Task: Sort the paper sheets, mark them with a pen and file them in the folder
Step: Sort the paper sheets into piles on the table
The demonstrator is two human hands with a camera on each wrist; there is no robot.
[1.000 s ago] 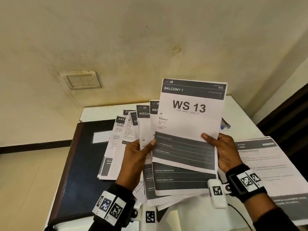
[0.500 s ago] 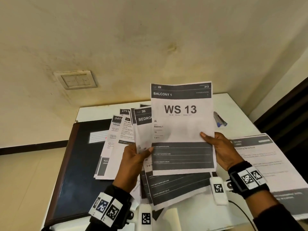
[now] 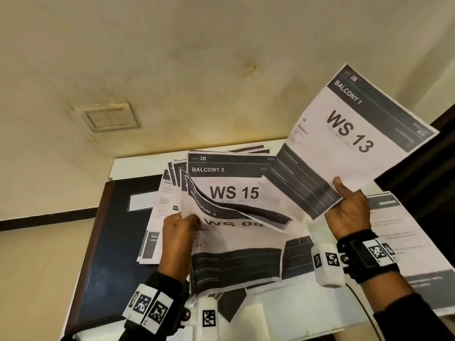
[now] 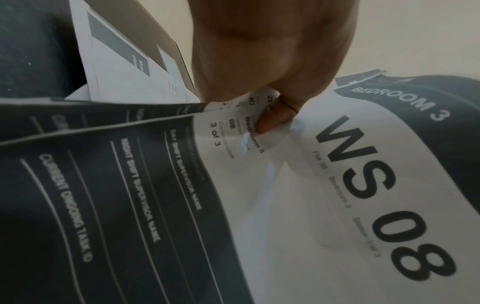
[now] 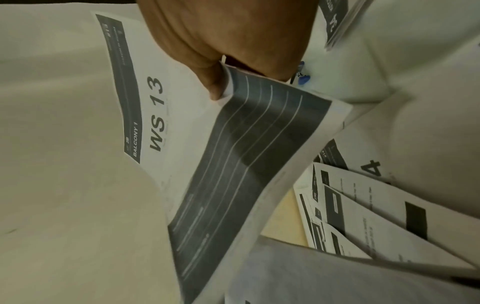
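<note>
My right hand pinches the "WS 13" Balcony 1 sheet by its lower edge and holds it up, tilted to the right, apart from the rest. In the right wrist view the thumb lies on that sheet. My left hand grips a fanned stack of sheets; "WS 15" Balcony 3 stands behind and the "WS 08" Bedroom 3 sheet curls forward in front. The left thumb presses on it. A dark blue folder lies shut on the table at the left. A blue-capped pen shows beyond the right hand.
A white table stands against a cream wall with a switch plate. More printed sheets lie on the table's right side under my right wrist. A dark door or cabinet edge stands at the far right.
My right hand has pulled the WS 13 sheet off the stack and swung it up to the right. That uncovered WS 15 and the curling WS 08 sheet in my left hand.
</note>
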